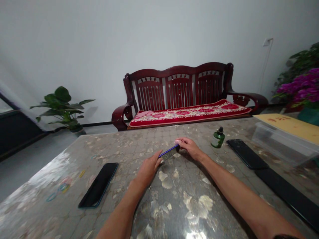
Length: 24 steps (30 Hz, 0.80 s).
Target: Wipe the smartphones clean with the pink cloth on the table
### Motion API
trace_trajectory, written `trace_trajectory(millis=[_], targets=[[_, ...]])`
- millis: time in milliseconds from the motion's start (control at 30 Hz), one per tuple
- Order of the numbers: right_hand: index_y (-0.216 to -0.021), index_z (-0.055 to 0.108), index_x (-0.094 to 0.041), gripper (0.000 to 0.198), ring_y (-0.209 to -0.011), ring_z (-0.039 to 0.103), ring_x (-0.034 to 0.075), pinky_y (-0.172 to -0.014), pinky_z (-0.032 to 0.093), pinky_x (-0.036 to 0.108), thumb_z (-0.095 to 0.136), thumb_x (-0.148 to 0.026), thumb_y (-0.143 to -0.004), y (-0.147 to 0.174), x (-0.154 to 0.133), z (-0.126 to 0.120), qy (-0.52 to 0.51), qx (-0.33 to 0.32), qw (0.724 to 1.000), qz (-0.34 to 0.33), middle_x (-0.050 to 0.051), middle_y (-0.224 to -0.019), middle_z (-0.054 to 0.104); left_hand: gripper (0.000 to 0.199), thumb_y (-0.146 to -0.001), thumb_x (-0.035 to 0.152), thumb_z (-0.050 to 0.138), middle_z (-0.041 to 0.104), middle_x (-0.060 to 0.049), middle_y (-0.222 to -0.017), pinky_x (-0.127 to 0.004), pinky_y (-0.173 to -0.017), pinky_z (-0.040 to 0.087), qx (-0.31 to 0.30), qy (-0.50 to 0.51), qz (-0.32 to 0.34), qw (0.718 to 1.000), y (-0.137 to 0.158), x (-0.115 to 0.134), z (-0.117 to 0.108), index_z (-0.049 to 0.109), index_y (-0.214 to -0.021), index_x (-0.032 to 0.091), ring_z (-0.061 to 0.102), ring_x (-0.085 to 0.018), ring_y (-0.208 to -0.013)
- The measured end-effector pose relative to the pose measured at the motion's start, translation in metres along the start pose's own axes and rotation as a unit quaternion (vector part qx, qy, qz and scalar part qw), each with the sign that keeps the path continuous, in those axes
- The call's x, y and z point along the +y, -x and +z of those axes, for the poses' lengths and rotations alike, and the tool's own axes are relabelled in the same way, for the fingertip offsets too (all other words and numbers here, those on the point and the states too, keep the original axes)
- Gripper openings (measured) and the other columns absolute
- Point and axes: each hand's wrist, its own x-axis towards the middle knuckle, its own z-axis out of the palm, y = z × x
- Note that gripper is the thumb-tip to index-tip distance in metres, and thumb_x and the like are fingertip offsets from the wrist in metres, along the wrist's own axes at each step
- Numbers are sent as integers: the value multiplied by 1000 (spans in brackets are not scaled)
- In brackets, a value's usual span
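Observation:
A slim blue-purple pen-like stick (168, 151) spans the gap between my two hands just over the table; its exact kind is too small to tell. My left hand (149, 166) grips its near-left end, thumb and fingers closed. At the far-right end, my right hand (188, 146) pinches the stick between thumb and fingertips. Something pale shows by the right fingertips, but I cannot make out whether it is a separate thing. A small dark patch lies under that hand.
The patterned table (171, 196) carries a phone (99, 185) and coloured bands (63, 188) at left. To the right are a green bottle (218, 137), two dark phone-like slabs (246, 153) and a clear box (276, 142) with yellow card on top. A wooden bench (179, 71) stands behind.

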Motion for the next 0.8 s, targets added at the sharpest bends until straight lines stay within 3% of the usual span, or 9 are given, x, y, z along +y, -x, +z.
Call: trace_trajectory(millis=[167, 367, 567, 633, 733, 800], targets=[[-97, 75, -17, 41, -68, 56, 13, -64, 45, 23, 72, -48, -72, 8, -4, -9, 70, -48, 996, 5, 1, -80, 69, 45, -99, 31, 40, 69, -10, -126, -36, -95, 50, 23, 28, 13, 999, -4, -10, -2, 50, -142, 21, 68, -26, -111], [-94, 75, -16, 32, -74, 60, 15, -67, 45, 24, 71, -34, -67, 14, -13, -9, 125, -99, 987, -27, 1, -81, 71, 47, -95, 29, 46, 72, -10, -116, -39, -93, 51, 51, 56, -10, 997, -10, -13, -5, 49, -141, 20, 68, -27, -106], [-85, 73, -16, 27, -58, 52, 11, -53, 41, 20, 72, -34, -65, 22, -13, -4, 88, -74, 993, 11, -3, -67, 63, 49, -89, 27, 54, 70, -8, -115, -37, -93, 49, 81, 108, -6, 991, -19, -17, -6, 51, -137, 19, 65, -24, -103], [-85, 72, -16, 30, -53, 50, 9, -48, 41, 20, 75, -36, -63, 26, -9, -3, 51, -64, 995, 50, -4, -64, 61, 51, -87, 27, 59, 71, -5, -102, -35, -88, 50, 74, 139, -26, 987, -25, -18, -7, 51, -137, 18, 66, -22, -94], [-85, 71, -16, 33, -50, 49, 8, -45, 41, 18, 80, -38, -63, 34, -4, 0, -11, -58, 993, 100, -4, -64, 60, 59, -77, 24, 73, 67, 1, -78, -33, -80, 51, 59, 258, -113, 958, -35, -19, -11, 55, -133, 14, 65, -21, -80], [-83, 71, -15, 31, -49, 48, 6, -43, 40, 16, 82, -36, -63, 39, -2, 3, -46, -51, 989, 128, -3, -63, 61, 59, -69, 20, 80, 68, 0, -79, -30, -80, 51, 66, 342, -158, 924, -42, -20, -13, 60, -125, 12, 66, -20, -81]])
